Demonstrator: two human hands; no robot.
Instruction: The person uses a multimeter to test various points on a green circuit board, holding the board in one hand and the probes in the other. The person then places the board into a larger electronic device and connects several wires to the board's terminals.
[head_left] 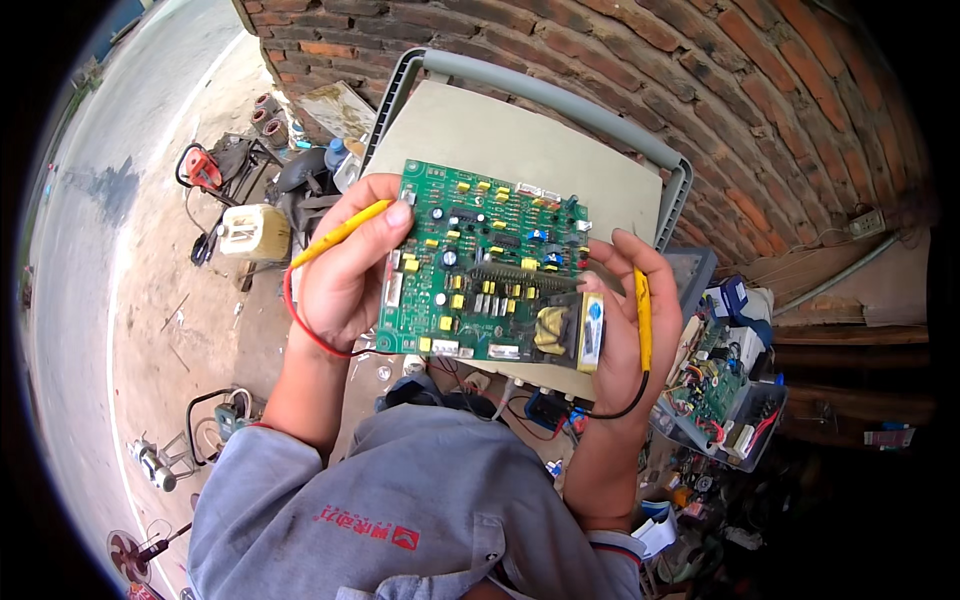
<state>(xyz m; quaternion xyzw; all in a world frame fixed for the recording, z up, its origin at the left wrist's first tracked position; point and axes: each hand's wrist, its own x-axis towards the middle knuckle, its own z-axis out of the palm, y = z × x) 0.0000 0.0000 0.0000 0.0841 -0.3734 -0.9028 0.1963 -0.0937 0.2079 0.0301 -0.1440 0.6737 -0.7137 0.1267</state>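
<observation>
Hands (350, 270) gripping green circuit board (490, 270), yellow probes (643, 305)

Two hands, two yellow probes (340, 232), one green circuit board (490, 270), one grey machine casing (520, 140).

A red brick wall (760, 90) rises at the upper right in daylight. Bare sandy ground (150, 300) spreads to the left, beside a grey paved road (110, 120). A cluttered workbench (720, 400) stands at the right.
</observation>
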